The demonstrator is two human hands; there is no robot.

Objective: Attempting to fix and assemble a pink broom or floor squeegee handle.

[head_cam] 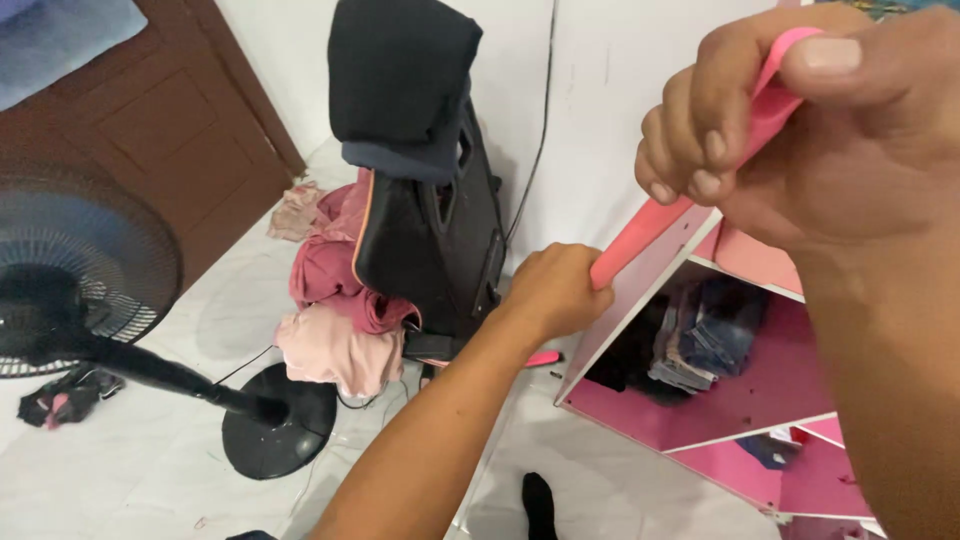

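A person's right hand [800, 130], close to the camera, has its fingers [690, 140] curled tight around the upper end of a pink strap [650, 225], thumb pressed on top. The strap runs taut down from those fingers to the left hand [555, 290], whose fingers are closed in a fist around its lower end. Just beside the left fingers stands a pink shelf [740, 400], tilted, with folded jeans [700, 335] in its upper compartment. Beyond the left fingers a black bag [440, 230] carries dark clothes [400, 80]; pink garments [335, 310] are heaped against it. Well apart, a black fan [80, 270] stands on the white floor [130, 460].
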